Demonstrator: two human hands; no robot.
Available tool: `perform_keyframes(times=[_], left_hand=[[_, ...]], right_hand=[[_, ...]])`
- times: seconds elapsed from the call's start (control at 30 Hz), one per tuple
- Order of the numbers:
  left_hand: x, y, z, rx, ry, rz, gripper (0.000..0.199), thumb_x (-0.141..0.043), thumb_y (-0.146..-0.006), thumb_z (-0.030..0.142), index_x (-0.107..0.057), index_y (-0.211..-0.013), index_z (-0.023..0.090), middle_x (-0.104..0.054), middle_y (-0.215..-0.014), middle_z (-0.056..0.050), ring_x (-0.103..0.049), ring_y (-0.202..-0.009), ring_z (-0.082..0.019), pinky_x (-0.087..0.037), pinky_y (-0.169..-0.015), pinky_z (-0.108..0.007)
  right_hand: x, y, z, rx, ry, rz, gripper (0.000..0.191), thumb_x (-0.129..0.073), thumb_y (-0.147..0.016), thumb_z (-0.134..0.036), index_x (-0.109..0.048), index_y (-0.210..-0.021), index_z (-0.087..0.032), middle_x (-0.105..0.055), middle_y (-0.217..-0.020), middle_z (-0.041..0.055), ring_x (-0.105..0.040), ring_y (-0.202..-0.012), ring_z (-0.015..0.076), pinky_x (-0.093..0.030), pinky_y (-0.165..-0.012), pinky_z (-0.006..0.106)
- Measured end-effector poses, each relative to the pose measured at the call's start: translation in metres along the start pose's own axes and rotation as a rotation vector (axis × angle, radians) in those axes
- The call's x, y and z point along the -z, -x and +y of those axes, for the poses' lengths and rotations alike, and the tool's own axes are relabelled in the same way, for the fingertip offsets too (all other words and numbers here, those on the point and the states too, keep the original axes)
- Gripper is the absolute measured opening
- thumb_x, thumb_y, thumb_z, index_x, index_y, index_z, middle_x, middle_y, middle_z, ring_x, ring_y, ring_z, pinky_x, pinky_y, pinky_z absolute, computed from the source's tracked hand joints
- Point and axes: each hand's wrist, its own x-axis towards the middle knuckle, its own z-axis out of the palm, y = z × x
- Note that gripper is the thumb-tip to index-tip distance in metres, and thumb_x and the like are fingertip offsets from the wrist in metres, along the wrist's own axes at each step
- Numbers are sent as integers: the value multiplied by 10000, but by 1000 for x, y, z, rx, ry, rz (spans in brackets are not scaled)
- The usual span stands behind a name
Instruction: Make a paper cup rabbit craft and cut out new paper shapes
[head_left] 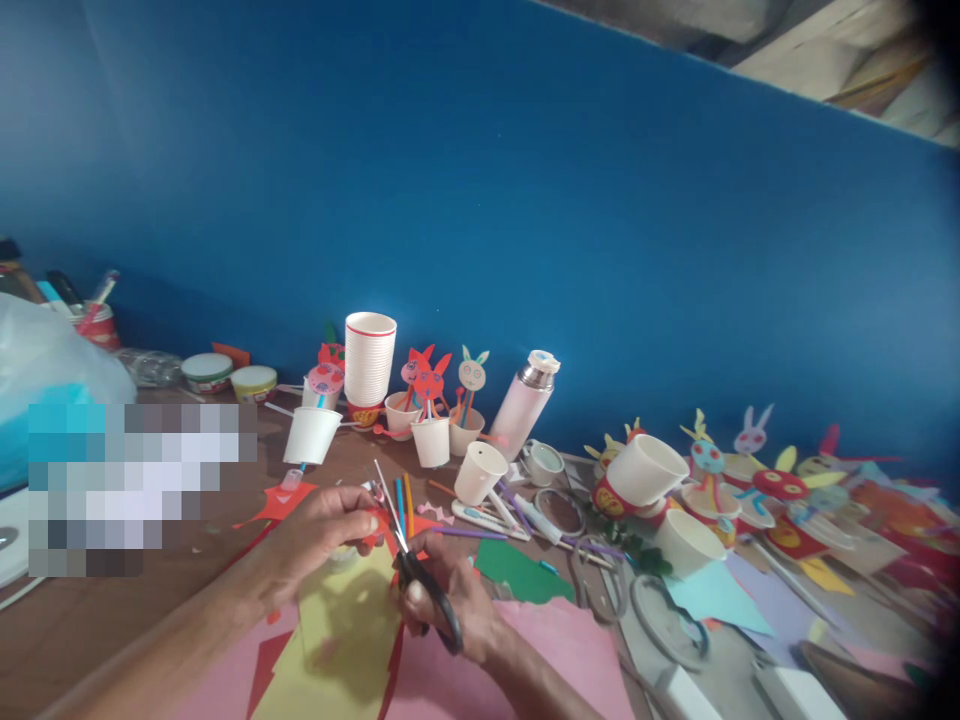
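In my right hand [457, 595] is a pair of scissors [431, 595] with black handles, its blades parted and angled up to the left. My left hand [330, 530] pinches a small piece of red paper [381, 522] beside the blades. The blades lie at the red paper; whether they cut it at this instant I cannot tell. Beneath both hands are a yellow paper sheet [337, 630] and a pink paper sheet [525, 650]. Just beyond the fingers lie blue and orange straws [409, 505].
Paper-cup figures with animal heads [431, 385] stand along the blue wall, near a tall cup stack [370, 360] and a tilted pink flask [521, 405]. A utility knife [480, 518], green paper [525, 570] and more cups [690, 545] lie to the right. A plastic bag [52, 370] is at left.
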Motion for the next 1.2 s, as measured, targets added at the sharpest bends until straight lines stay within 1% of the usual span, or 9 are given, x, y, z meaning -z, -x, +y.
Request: perform_keyframes(times=[0.2,0.37,0.43,0.6,0.73,0.83,1.03,1.1,1.2], left_hand=[[-2,3,6,-1,-35,2,130,-634,-593,298,-617,-550,176,-605,-514,28,-499,-511,-119,-378,-547,-228],[-3,6,9,-1,-93,-49,174,-616,-604,314,-578,-507,174,-599,-500,20,-486,-518,-123,-361,-565,-235],[-4,7,7,-13,-113,-84,164,-603,-613,308,-571,-521,177,-588,-508,25,-482,-527,-125,-363,-572,-239],[-10,8,-3,17,-186,-166,135,-592,-590,299,-555,-527,184,-566,-507,27,-495,-525,-139,-386,-558,-252],[-15,8,-9,59,-185,-265,100,-587,-575,251,-536,-516,190,-555,-494,36,-486,-491,-128,-365,-518,-239],[-16,11,-9,52,-219,-350,68,-544,-602,177,-541,-535,186,-556,-521,36,-494,-519,-130,-367,-538,-237],[-14,15,-13,41,-372,-361,90,-516,-613,150,-561,-545,186,-547,-515,42,-475,-520,-132,-330,-510,-224],[-15,13,-16,16,-382,-372,102,-514,-628,158,-576,-551,181,-548,-512,40,-463,-506,-128,-311,-490,-222],[-15,7,-22,5,-351,-350,104,-547,-654,205,-593,-566,174,-572,-514,23,-485,-502,-133,-336,-496,-227]], right_hand=[[1,0,3,0,6,47,539,-736,-573,-548,-452,-829,-168,-478,-479,-86,-397,-341,43,-287,-347,156],[5,-3,-3,133,58,129,429,-627,-712,-546,-458,-809,-164,-493,-461,-64,-393,-373,52,-288,-396,173],[6,-4,-9,170,39,153,410,-626,-721,-526,-454,-817,-167,-500,-495,-58,-401,-412,57,-307,-423,177],[3,-3,-24,124,-14,180,460,-779,-565,-377,-467,-839,-178,-563,-673,-36,-499,-548,88,-388,-501,193],[-1,-1,-31,62,-1,132,428,-787,-542,-276,-456,-798,-187,-567,-627,-54,-511,-532,91,-399,-515,202],[0,-2,-27,9,-3,108,445,-785,-530,-211,-454,-827,-189,-557,-591,-71,-488,-492,77,-382,-487,189],[4,-2,-13,-43,-35,60,461,-760,-526,-122,-449,-859,-192,-535,-568,-88,-410,-440,38,-287,-402,133],[3,-2,-11,-40,-24,75,447,-739,-532,-111,-450,-864,-188,-532,-568,-86,-396,-432,35,-277,-392,131],[3,-3,-12,2,9,125,432,-706,-532,-92,-450,-868,-186,-525,-569,-85,-397,-439,39,-280,-394,133]])
